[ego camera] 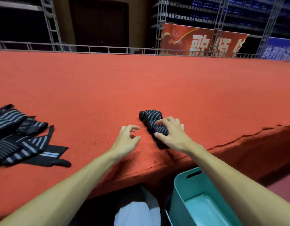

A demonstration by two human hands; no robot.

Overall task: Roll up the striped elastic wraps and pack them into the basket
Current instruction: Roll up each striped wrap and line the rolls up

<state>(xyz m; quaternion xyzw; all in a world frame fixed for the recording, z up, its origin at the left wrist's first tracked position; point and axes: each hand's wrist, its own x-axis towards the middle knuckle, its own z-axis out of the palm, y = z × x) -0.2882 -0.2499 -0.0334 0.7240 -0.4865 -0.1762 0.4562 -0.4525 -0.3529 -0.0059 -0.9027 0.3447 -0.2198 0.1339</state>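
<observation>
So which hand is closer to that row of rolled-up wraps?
Right. The right hand lies on the row of rolled wraps, fingers curled over it; the left hand hovers just left of it, not touching.

A single wide-angle view, worn on the person's head, faces forward and down along both forearms. The left hand [127, 138] and right hand [172, 136] sit mid-frame, close to the lens — the rolled wraps [153, 115] under the right hand show clearly. Beyond the hands the red platform [141, 82] recedes to a railing [108, 49] near the top. Nearer than the right hand, the teal basket [177, 198] is cut by the bottom edge; far left of the left hand, loose wraps [18, 141] run off the frame.
</observation>
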